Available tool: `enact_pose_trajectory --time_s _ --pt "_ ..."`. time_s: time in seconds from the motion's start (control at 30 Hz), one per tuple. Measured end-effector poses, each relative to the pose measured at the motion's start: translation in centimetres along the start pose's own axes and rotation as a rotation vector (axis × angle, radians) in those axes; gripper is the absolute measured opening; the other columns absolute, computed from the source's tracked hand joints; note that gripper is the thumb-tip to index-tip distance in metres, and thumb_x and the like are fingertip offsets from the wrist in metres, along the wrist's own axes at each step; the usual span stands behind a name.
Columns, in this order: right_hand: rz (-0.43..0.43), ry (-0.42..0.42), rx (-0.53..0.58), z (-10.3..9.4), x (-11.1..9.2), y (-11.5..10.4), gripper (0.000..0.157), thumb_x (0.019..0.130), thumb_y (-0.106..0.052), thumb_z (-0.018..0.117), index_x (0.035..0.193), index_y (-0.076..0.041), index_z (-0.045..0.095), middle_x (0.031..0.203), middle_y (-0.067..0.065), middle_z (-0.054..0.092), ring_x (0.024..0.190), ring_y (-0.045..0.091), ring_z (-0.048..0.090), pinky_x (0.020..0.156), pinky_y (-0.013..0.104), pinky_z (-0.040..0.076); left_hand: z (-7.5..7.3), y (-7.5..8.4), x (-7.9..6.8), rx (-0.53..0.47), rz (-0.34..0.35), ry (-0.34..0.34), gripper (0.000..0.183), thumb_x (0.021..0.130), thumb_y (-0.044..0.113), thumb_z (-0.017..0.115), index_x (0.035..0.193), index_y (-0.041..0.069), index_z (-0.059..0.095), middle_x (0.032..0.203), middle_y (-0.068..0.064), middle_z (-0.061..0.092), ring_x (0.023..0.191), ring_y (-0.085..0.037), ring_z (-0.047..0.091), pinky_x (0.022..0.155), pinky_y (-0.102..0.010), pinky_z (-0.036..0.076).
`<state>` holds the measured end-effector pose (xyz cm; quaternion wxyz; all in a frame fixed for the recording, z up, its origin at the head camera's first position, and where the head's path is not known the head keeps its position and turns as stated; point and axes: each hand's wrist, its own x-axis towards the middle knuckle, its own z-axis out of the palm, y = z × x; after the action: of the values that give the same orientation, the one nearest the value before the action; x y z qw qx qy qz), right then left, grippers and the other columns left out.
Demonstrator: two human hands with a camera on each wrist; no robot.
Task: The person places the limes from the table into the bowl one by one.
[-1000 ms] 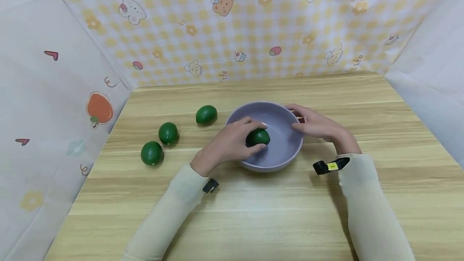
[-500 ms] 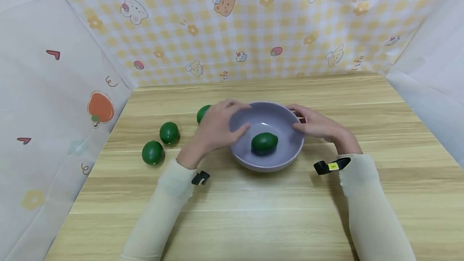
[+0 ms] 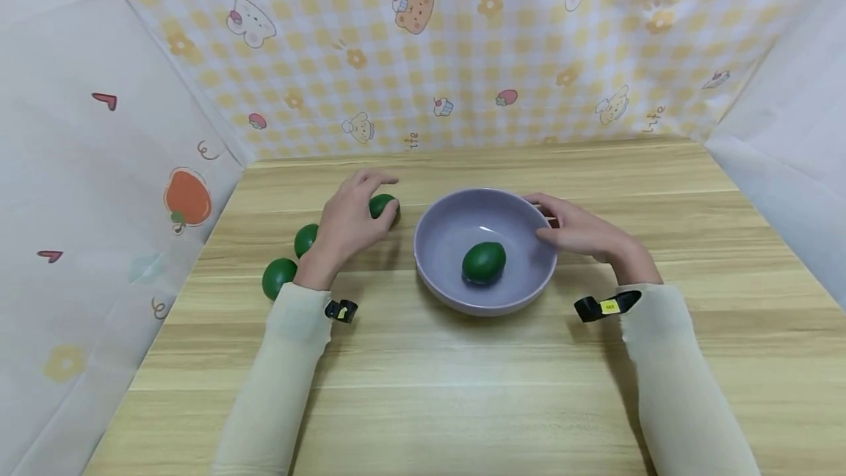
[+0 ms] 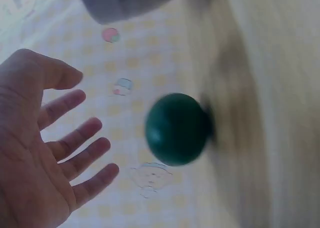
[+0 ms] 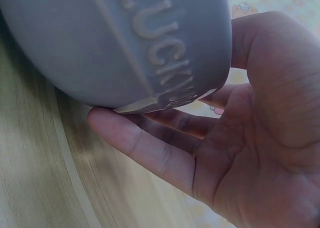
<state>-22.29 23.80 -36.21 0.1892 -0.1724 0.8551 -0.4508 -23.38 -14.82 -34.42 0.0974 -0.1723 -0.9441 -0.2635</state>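
Note:
A lilac bowl [image 3: 522, 263] stands on the table with one green lime [image 3: 484, 263] inside. My right hand [image 3: 583, 229] holds the bowl's right side, thumb at the rim and fingers against the outer wall; raised lettering shows on that wall [image 5: 165, 48] in the right wrist view. Left of the bowl, my left hand [image 3: 350, 215] hovers by another lime [image 3: 383, 205], which it partly hides in the head view. In the left wrist view, the spread fingers [image 4: 82, 138] stand apart from that lime [image 4: 176, 129], and nothing is in the hand.
Two more limes lie further left, one [image 3: 306, 239] partly covered by the left hand and wrist, the other [image 3: 279, 278] nearer the front. A checked cloth [image 3: 463, 57] rises behind the wooden table [image 3: 449, 402]. White cloth hangs at both sides.
My left hand has let go of the lime, leaving it in the bowl, and has moved left to the lime beyond the rim. The right hand stays on the bowl.

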Motion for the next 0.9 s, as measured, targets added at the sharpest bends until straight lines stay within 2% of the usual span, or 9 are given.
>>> enact_pose_trajectory --time_s 0.27,0.43,0.7,0.9 --pt "0.004 0.001 0.003 0.0 0.1 0.2 0.061 0.101 -0.002 0.053 0.16 -0.01 0.04 0.148 0.024 0.054 0.131 0.041 0.056 0.096 0.041 0.057 1.9 -2.1 0.1 0.037 -0.104 -0.106 0.058 0.099 0.037 0.067 0.153 0.019 0.055 0.161 -0.013 0.046 0.147 -0.038 0.046 0.108 -0.06 0.05" --pt "0.0 -0.002 0.0 0.0 0.1 0.2 0.06 0.101 -0.002 0.053 0.16 -0.01 0.04 0.149 0.023 0.054 0.132 0.041 0.055 0.097 0.041 0.057 2.7 -3.1 0.0 0.034 -0.137 -0.147 0.061 0.099 0.034 0.068 0.156 0.021 0.051 0.165 -0.017 0.039 0.144 -0.04 0.047 0.109 -0.061 0.048" --pt "0.003 -0.001 -0.005 0.0 0.1 0.0 0.06 0.101 -0.002 0.053 0.16 -0.011 0.04 0.148 0.023 0.054 0.131 0.04 0.055 0.097 0.041 0.056 2.7 -3.4 0.0 -0.008 -0.145 -0.144 0.059 0.098 0.019 0.071 0.154 0.018 0.054 0.157 -0.015 0.049 0.137 -0.036 0.054 0.111 -0.058 0.048" --pt "0.005 0.001 -0.003 0.1 0.0 0.0 0.06 0.102 -0.003 0.053 0.16 -0.011 0.04 0.149 0.023 0.053 0.133 0.041 0.055 0.099 0.043 0.056 2.8 -3.3 0.1 -0.013 -0.16 -0.15 0.06 0.098 0.019 0.073 0.154 0.018 0.053 0.154 -0.017 0.053 0.131 -0.036 0.058 0.106 -0.058 0.052"
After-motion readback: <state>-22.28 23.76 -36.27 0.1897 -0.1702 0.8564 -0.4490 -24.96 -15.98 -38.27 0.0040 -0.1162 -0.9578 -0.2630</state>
